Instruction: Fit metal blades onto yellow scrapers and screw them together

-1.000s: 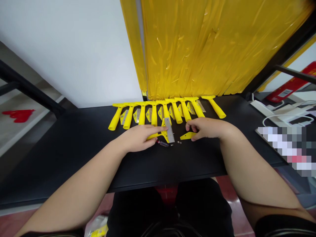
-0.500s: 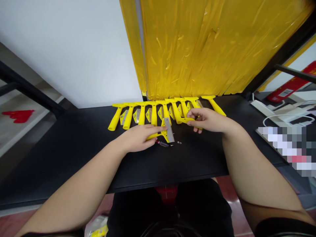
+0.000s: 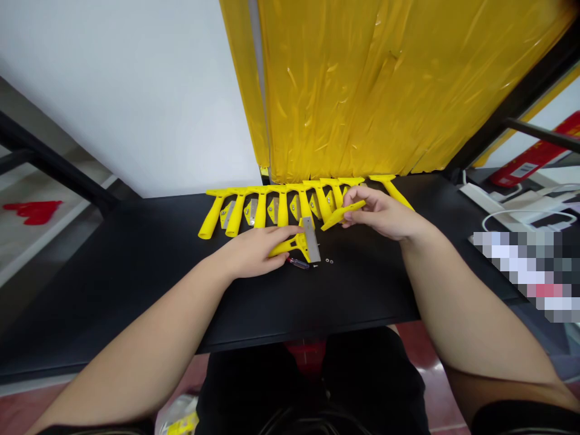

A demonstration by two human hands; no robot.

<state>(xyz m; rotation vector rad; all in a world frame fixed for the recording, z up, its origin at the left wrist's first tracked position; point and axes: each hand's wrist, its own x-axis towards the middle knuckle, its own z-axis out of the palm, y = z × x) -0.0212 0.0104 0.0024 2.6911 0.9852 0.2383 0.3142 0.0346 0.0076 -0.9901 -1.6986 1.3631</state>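
Note:
My left hand (image 3: pixel 256 251) is closed round the yellow handle of a scraper (image 3: pixel 295 244), which lies on the black tabletop. Across the scraper's head lies a flat grey metal blade (image 3: pixel 312 241). Pinched between thumb and fingers of my right hand (image 3: pixel 380 211) is a yellow plate (image 3: pixel 336 219), tilted in the air up and right of the blade, apart from it. A small screwdriver (image 3: pixel 299 264) sits just below the scraper's head, close to my left thumb. Two small washers (image 3: pixel 329 261) and a tiny screw (image 3: pixel 315 266) are to the right of it.
Several yellow scraper handles (image 3: pixel 209 220) stand in a row along the back of the black table (image 3: pixel 149 284), with blades and yellow plates between them. Yellow sheeting (image 3: pixel 362 90) hangs behind. White power strips and cables (image 3: pixel 521 208) lie at the right.
My right hand has turned the yellow plate, so its flat face now shows and its free end points down and left. My left hand and the scraper have stayed put.

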